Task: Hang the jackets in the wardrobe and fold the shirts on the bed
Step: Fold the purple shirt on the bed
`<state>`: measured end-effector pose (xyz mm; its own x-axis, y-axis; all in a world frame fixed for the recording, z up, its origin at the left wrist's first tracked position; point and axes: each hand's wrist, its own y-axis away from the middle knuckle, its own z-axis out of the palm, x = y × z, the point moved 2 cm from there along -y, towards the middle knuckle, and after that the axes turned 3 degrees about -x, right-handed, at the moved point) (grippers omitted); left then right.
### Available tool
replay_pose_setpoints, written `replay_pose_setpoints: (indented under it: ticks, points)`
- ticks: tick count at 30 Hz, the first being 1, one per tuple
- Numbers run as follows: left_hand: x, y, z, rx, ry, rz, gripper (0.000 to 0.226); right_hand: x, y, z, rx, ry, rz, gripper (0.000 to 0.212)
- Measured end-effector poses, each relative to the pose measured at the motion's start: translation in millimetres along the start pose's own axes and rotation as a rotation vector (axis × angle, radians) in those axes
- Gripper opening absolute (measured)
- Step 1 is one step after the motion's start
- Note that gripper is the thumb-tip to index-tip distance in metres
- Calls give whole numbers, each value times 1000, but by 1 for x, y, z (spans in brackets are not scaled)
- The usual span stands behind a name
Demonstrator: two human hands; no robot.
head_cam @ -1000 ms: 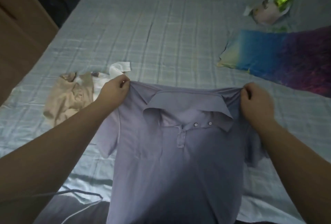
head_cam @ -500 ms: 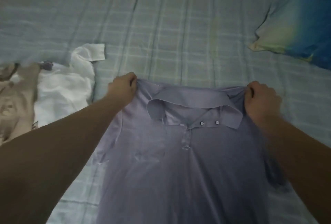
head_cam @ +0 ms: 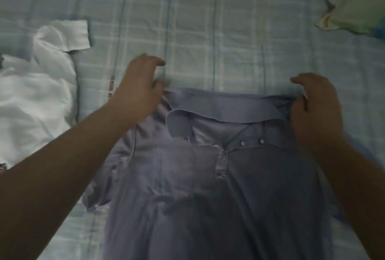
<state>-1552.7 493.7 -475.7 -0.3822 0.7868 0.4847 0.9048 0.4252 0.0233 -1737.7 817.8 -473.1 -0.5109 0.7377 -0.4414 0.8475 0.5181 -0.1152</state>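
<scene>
Both hands, left hand (head_cam: 139, 91) and right hand (head_cam: 314, 105), hover with spread grip over the lavender polo shirt (head_cam: 208, 187) shoulders; I should smooth it flat on the bed (head_cam: 208, 30) before folding.

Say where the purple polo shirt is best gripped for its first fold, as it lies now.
Probably at the left sleeve and shoulder, coming in from the left edge: the purple polo shirt lies face up and flat on the bed, sleeve sticking out sideways. The left hand hovers near it.

No readable text, label or number anywhere.
</scene>
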Motion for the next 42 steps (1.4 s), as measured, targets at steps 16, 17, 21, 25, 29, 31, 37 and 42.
replay_pose_setpoints:
  ticks: [16,17,21,25,29,31,37,42]
  points:
    - [56,67,116,-302,-361,278,68,-15,58,75,-412,442,-379,68]
    - [54,67,116,-295,-343,280,67,-15,57,77,-413,443,-374,68]
    - [50,65,99,-284,-107,303,60,-24,53,74,-455,413,-323,68]
    - [29,91,56,-180,170,210,49,-70,54,63,-365,255,-216,68]
    - [-40,148,-1,30,140,-34,45,-165,86,81,-296,167,-262,62]
    - [-77,184,-28,176,85,-240,38,-211,109,106,-327,149,-320,60]
    - [-148,249,-51,134,295,-977,24,-286,158,173,-437,193,-345,62]
    - [-147,242,-36,92,420,-1091,37,-296,171,201,-424,338,-308,64]
